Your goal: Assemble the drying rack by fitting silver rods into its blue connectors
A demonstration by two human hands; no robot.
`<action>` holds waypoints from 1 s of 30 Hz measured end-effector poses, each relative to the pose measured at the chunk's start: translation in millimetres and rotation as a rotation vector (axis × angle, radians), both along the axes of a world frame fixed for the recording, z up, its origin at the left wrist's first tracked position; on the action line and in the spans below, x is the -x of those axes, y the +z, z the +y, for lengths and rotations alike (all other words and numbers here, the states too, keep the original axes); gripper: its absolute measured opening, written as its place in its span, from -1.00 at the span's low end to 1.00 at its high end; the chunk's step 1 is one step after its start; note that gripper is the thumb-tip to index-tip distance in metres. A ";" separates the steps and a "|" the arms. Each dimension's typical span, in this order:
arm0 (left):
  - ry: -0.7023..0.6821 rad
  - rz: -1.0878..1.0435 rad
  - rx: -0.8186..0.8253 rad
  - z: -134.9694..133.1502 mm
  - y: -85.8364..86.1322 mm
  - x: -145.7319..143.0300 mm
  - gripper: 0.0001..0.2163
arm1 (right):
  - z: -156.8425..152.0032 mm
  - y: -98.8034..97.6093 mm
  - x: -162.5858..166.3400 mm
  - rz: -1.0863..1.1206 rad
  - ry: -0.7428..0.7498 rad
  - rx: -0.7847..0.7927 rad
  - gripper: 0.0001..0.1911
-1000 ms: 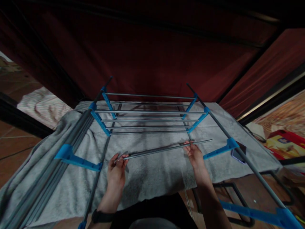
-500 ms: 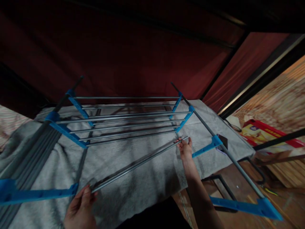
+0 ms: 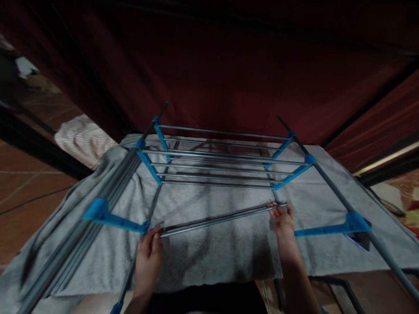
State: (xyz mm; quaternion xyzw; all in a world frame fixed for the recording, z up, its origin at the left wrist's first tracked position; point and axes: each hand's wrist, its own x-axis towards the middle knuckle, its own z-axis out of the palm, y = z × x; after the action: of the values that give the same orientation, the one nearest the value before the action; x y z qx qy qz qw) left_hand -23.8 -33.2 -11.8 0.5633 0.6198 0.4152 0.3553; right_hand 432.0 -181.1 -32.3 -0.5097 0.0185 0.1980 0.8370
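Note:
Thin metal rods (image 3: pixel 209 222), apparently two side by side, stretch between my hands at a slight slant, the right end farther off. My left hand (image 3: pixel 149 255) grips their near left end with fingers closed, beside a blue bracket (image 3: pixel 122 222) on the left post. Around the other end the fingers of my right hand (image 3: pixel 283 221) are closed, left of the right blue bracket (image 3: pixel 330 227). Beyond my hands is a partly built rack, with several crossbars (image 3: pixel 225 166) running between blue side brackets (image 3: pixel 152 163) and slanting posts (image 3: pixel 337 187).
A grey fleece blanket (image 3: pixel 209 261) lies under the rack. Several loose grey tubes (image 3: pixel 88 244) lie along its left side. A dark flat object with a purple edge (image 3: pixel 360 240) is behind the right post. Dark red curtains (image 3: pixel 229 78) hang at the back.
My view has turned left, so the rack appears farther right. The rods stay in both hands and now look closer to level.

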 end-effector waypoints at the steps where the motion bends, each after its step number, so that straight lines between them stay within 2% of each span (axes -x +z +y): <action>1: -0.045 0.074 -0.052 0.3 -0.3 2.3 -0.55 | -0.8 -2.5 -1.0 -0.003 0.005 0.008 -0.30; 3: -0.115 0.176 -0.123 -0.8 -1.7 6.5 -0.59 | -2.2 -6.9 -2.6 -0.006 -0.004 0.037 -0.30; 6: -0.175 0.262 -0.145 -6.1 -4.4 10.0 -0.61 | -4.3 -13.0 -3.2 -0.013 -0.011 0.087 -0.30; 11: -0.210 0.369 -0.142 -12.5 -6.1 11.9 -0.58 | -5.8 -19.3 -1.9 -0.070 -0.013 0.136 -0.31; 18: -0.249 0.464 -0.217 -5.8 -9.6 20.3 -0.62 | -7.6 -15.1 0.4 -0.202 0.062 0.118 -0.32; 21: -0.267 0.603 -0.223 -8.2 -4.6 20.2 -0.66 | -9.4 -15.5 1.7 -0.196 0.034 0.117 -0.28; 26: -0.254 0.871 -0.238 -15.4 7.8 12.1 -0.62 | -12.8 -18.6 1.6 -0.142 -0.002 0.148 -0.24; 30: -0.253 0.979 -0.267 -17.6 9.6 7.0 -0.57 | -13.5 -20.9 -0.5 -0.122 -0.013 0.178 -0.23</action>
State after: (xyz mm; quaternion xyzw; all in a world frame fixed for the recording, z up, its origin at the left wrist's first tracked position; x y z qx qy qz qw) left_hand -30.8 -50.8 -2.2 0.8023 0.5821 0.1323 -0.0036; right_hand 432.5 -194.6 -53.2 -0.5931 -0.0117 0.1590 0.7892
